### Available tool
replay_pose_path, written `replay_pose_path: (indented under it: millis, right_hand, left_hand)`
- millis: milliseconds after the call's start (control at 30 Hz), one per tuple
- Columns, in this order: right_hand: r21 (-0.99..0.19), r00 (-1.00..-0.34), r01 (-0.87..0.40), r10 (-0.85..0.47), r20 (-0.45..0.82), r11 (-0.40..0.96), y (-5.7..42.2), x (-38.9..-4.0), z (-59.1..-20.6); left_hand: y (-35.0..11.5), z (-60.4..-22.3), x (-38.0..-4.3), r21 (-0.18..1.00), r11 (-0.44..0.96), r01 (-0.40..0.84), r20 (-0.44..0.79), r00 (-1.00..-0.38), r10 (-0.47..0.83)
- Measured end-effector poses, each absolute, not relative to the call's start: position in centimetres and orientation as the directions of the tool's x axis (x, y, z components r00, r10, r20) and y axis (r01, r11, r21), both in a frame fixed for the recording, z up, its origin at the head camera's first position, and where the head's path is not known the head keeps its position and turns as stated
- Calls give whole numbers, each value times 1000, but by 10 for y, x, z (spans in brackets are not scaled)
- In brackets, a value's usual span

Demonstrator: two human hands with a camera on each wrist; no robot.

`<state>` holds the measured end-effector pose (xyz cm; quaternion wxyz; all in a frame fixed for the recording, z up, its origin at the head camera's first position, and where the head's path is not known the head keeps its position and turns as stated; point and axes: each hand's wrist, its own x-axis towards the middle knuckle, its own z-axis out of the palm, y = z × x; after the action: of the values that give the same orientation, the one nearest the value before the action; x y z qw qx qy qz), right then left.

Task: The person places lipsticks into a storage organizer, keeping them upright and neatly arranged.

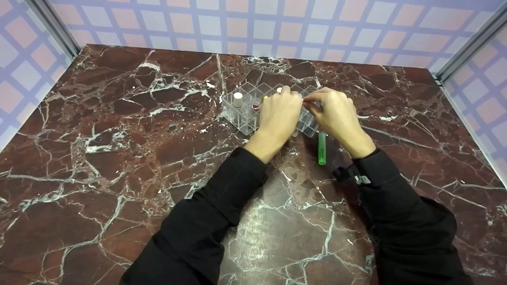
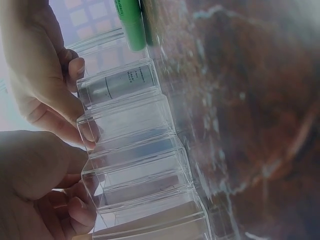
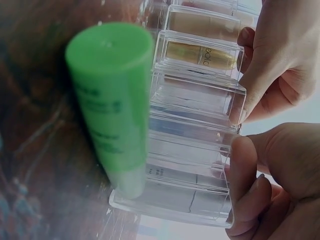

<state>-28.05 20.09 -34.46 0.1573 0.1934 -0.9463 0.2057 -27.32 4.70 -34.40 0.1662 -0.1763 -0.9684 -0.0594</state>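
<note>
A clear plastic organizer (image 1: 246,124) with diamond-shaped compartments stands on the table. My left hand (image 1: 279,116) grips its upper edge near the middle, partly covering the compartments. To the right, my right hand (image 1: 336,114) pinches the same edge with thumb and fingers; its fingertips are close to the left hand's. Inside the organizer stand a white-capped tube (image 1: 238,99), a red-topped item (image 1: 255,107), a gold tube (image 3: 200,54) and a grey printed tube (image 2: 120,85). A green tube (image 1: 321,148) stands in front of the organizer's right end, below the right hand.
The dark red marbled table (image 1: 119,166) extends on every side of the organizer. Checkered panels (image 1: 261,29) border the back and both sides, with metal corner posts (image 1: 467,43). A black sleeve covers each forearm.
</note>
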Motion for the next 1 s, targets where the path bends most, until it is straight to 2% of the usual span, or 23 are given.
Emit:
replay_pose_path:
  millis: [733, 833, 1000]
  right_hand:
    - [-406, -899, -423, -316, 304, 810, 213, -266, -327]
    - [-396, -912, -405, -336, 235, 824, 218, -259, -322]
    - [-399, -914, -377, -406, 13, 836, 225, -246, -316]
  left_hand:
    - [40, -328, -263, 112, 898, 425, 370, -857, 359]
    - [38, -325, -261, 122, 897, 426, 359, -861, 360]
    - [36, -323, -259, 138, 895, 425, 325, -873, 364]
